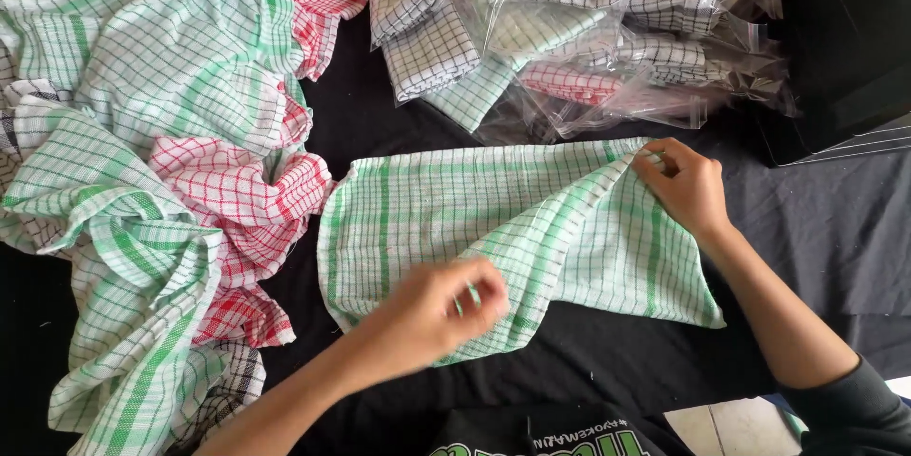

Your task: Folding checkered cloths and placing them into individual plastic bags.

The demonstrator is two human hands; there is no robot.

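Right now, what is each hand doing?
Left hand: closed, pinching the near edge of the green-and-white checked cotton cloth.
Right hand: closed, gripping the same cloth's far right corner.

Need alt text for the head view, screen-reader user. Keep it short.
Two bare hands fold a green-and-white checked cloth on a black-covered table: the left hand grips its near edge, the right hand pinches its far right corner. A loose pile of green, red and black checked cloths lies left; folded cloths in clear plastic bags sit beyond.
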